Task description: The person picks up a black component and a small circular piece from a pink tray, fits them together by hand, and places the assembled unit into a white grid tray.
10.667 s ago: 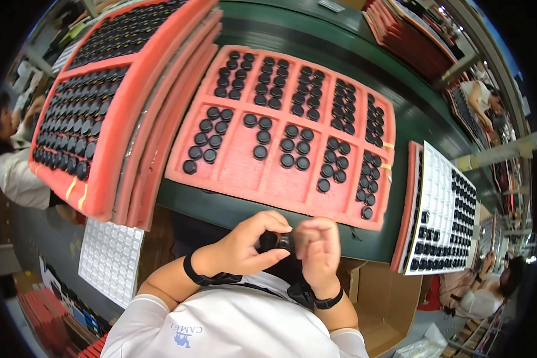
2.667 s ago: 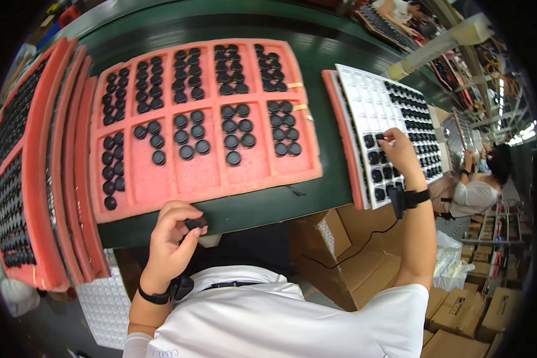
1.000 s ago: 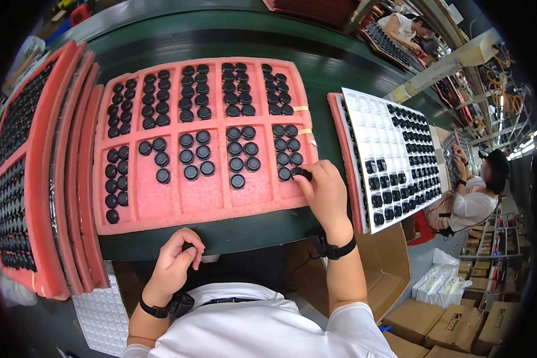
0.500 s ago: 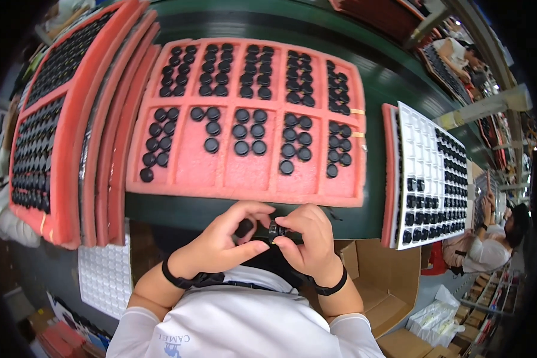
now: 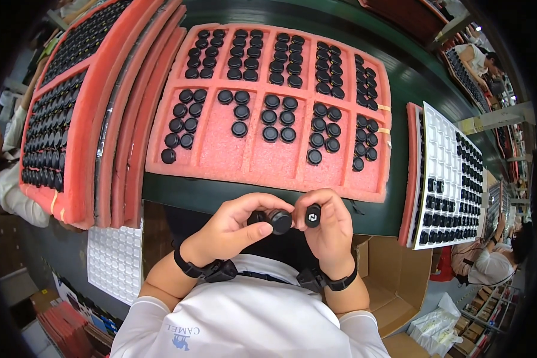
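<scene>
Head view. The left hand (image 5: 232, 230) pinched a round black cap (image 5: 278, 221) between thumb and fingers, its flat face tilted up toward the camera. The right hand (image 5: 330, 230) pinched a smaller black part (image 5: 312, 215) with a pale mark on its face, held just beside the cap, the two nearly touching. Both hands met close to the chest, just below the near edge of the green table (image 5: 364, 218).

To do this step well, I judged, the two pieces should be squared to each other before being pressed together, with the fingertips kept on the rims so the mating faces stayed free, and the push made straight rather than at a tilt.

Beyond the hands lay the red foam tray (image 5: 221, 152), its far compartments full of black caps and its near ones only partly filled. To the right of the hands stood a white grid tray (image 5: 444, 143), part filled with black parts. To the left, stacked red trays (image 5: 80, 143) leaned against one another.

How the two pieces fitted could not be told: the fingers covered their sides and undersides. Whether they already touched was unclear. The mark on the small part was too small to make out. The stacked trays and the white tray were cut by the lens rim, and a white dimpled sheet (image 5: 116, 262) below the table edge was partly hidden.
</scene>
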The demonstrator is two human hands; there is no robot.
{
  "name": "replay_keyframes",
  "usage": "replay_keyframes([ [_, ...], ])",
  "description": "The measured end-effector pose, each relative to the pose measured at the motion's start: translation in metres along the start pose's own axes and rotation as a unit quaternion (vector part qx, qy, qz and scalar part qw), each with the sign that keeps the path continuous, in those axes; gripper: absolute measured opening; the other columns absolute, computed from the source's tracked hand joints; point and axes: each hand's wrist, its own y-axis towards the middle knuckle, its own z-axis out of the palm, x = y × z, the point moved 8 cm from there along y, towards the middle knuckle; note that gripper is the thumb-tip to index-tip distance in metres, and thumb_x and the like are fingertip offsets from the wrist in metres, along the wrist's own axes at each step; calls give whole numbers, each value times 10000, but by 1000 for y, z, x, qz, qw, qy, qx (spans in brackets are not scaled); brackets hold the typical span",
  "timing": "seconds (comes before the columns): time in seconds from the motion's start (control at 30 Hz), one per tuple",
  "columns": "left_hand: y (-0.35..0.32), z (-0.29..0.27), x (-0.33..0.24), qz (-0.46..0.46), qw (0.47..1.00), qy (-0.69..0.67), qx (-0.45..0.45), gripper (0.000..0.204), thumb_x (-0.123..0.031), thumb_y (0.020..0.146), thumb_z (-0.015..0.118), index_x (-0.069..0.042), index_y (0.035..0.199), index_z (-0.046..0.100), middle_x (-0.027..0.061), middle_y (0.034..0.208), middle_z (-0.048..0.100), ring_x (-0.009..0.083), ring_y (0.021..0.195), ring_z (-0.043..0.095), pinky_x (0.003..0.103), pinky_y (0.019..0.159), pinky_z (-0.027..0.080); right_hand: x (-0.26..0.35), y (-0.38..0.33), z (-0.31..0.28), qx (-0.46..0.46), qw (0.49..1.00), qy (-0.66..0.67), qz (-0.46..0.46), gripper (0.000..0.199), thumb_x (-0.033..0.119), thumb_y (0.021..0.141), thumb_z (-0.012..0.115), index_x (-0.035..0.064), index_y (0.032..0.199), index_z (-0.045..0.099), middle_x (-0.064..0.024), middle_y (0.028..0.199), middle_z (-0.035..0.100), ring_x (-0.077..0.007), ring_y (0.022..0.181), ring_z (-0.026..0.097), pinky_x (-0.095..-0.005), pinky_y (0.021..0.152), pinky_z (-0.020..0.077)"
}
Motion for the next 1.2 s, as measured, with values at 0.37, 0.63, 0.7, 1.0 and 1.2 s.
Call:
replay_keyframes([
  [0.37,-1,-3,4,-40,999,-32,-3,412,-268,894,591,25,1168,500,75,962,599,63,692,456,205,597,384,-21,-2,8,22,968,232,94,362,331,984,413,-8,1066,514,-62,800,534,-131,731,503,-257,667,406],
  [0.63,-8,-4,-3,76,985,157,-3,351,-48,827,643,-15,1117,448,51,949,528,92,807,501,260,701,435,4,-5,5,-22,995,-86,-37,378,364,963,450,-4,1026,512,-50,746,497,-131,668,466,-253,616,375],
  [0.7,-10,-4,-1,79,985,153,1,357,-54,823,642,-21,1111,434,68,968,519,98,804,489,251,693,417,14,-7,15,14,971,-217,-101,387,364,960,457,-12,1030,513,-41,750,486,-125,660,460,-250,618,373],
  [1.0,-9,6,-3,114,975,184,44,387,-40,805,634,-44,1108,393,105,976,492,123,794,443,236,665,375,-2,-5,26,26,970,-226,-83,353,324,953,474,-10,1068,470,-42,775,469,-113,638,426,-241,626,355],
  [1.2,-10,0,-4,135,976,167,22,400,-40,773,689,-29,1065,416,102,921,511,129,690,445,249,626,407,-7,-4,23,21,995,-95,-38,262,267,955,457,13,1017,444,-51,777,461,-108,657,402,-237,630,343],
])
